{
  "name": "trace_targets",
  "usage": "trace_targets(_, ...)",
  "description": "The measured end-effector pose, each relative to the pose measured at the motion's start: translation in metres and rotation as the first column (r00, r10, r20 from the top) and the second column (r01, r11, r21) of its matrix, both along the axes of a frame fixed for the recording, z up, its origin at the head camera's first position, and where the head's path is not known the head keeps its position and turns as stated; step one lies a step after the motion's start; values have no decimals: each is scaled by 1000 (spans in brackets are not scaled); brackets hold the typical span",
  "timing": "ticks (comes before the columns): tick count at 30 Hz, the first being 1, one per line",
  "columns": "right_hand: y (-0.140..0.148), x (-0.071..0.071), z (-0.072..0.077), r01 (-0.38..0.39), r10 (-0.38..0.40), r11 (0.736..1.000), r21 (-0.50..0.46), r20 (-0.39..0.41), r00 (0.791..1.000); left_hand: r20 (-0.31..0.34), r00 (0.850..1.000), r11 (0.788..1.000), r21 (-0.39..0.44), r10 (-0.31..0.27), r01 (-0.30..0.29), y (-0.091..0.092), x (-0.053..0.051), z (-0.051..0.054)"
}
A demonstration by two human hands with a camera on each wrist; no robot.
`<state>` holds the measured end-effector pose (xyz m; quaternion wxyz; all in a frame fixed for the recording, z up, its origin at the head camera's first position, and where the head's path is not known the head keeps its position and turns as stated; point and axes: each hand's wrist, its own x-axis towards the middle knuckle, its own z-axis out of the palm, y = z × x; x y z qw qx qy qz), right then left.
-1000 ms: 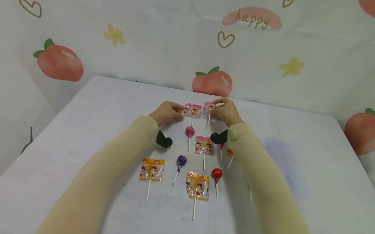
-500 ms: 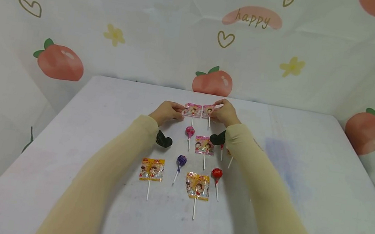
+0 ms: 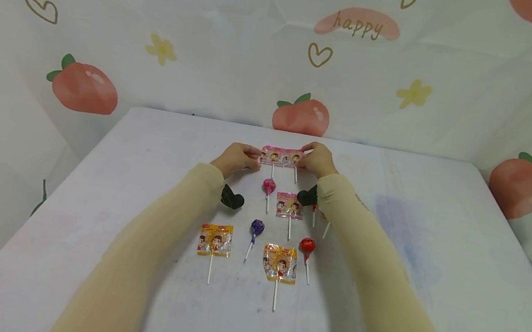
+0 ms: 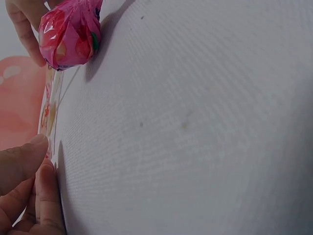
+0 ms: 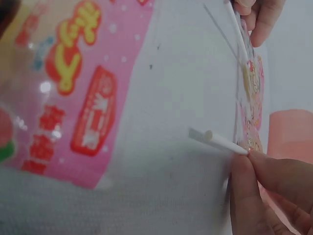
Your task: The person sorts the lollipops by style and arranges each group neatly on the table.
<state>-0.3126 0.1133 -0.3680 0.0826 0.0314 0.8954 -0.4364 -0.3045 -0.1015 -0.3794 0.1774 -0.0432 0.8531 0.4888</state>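
Two lollipops in flat pink packets lie side by side at the far middle of the table, packet edges meeting. My left hand (image 3: 238, 159) pinches the outer edge of the left pink-packet lollipop (image 3: 274, 156) between thumb and fingers. From the other side my right hand (image 3: 318, 160) pinches the right pink-packet lollipop (image 3: 292, 159); in the right wrist view its white stick (image 5: 227, 143) pokes out by the thumb and forefinger. Just nearer lies a round pink lollipop (image 3: 269, 185), large in the left wrist view. Another pink-packet lollipop (image 3: 290, 206) lies below the right hand.
Nearer on the white table (image 3: 87, 221) lie a purple lollipop (image 3: 257, 227), a red lollipop (image 3: 307, 245) and two yellow-packet lollipops, a left one (image 3: 215, 239) and a right one (image 3: 280, 263). More lollipops are partly hidden by the right sleeve (image 3: 367, 241). A printed cloth (image 3: 238, 72) hangs behind.
The right hand has brought its pink-packet lollipop left and down, closing the gap to the left one. The left hand has stayed in place.
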Motion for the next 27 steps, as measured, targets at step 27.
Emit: trace_targets(27, -3, -6, -4, 8, -10, 999, 47, 59, 998, -15, 1000, 1000, -18, -17, 16, -1, -2, -2)
